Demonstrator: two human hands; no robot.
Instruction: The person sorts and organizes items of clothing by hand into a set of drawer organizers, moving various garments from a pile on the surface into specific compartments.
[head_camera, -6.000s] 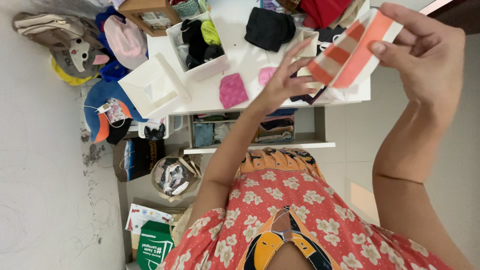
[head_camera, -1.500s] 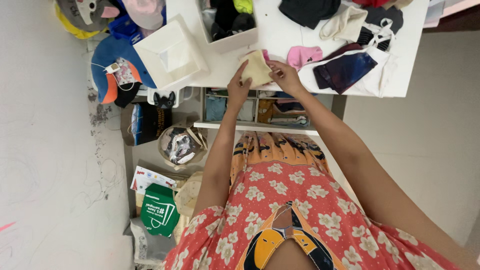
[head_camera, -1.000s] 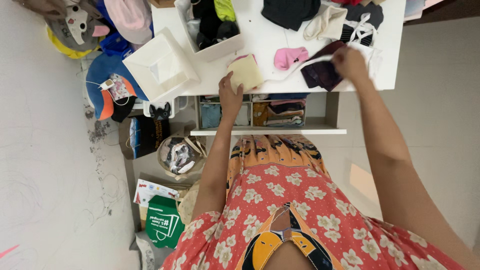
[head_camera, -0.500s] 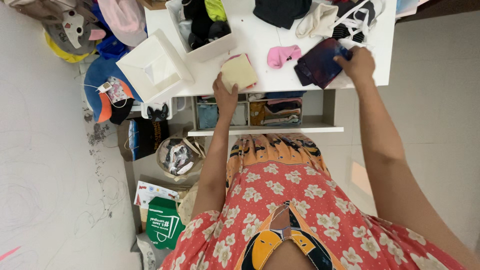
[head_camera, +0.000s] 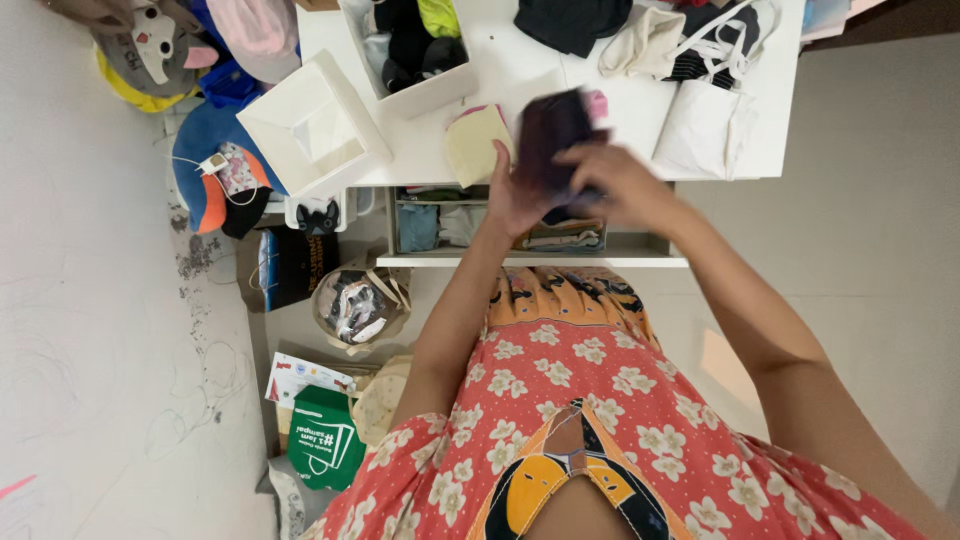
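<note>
Both hands hold a dark purple-navy cloth (head_camera: 548, 135) lifted above the front edge of the white table (head_camera: 620, 110). My left hand (head_camera: 512, 195) grips its lower left side and my right hand (head_camera: 610, 180) grips its right side. The cloth is blurred by motion. Just left of it a folded cream cloth (head_camera: 474, 143) lies flat on the table, over a pink piece. A small pink cloth (head_camera: 598, 100) peeks out behind the dark cloth.
A white bin (head_camera: 420, 60) of dark and lime clothes and an empty tilted white bin (head_camera: 312, 125) stand at the table's left. A black garment (head_camera: 570, 20), cream cloth (head_camera: 645, 45) and white bag (head_camera: 705, 130) lie behind. An open drawer (head_camera: 450, 225) of folded clothes sits below.
My right hand pulled the dark cloth from the table's right toward the middle. My left hand left the cream cloth and took hold of the dark cloth too.
</note>
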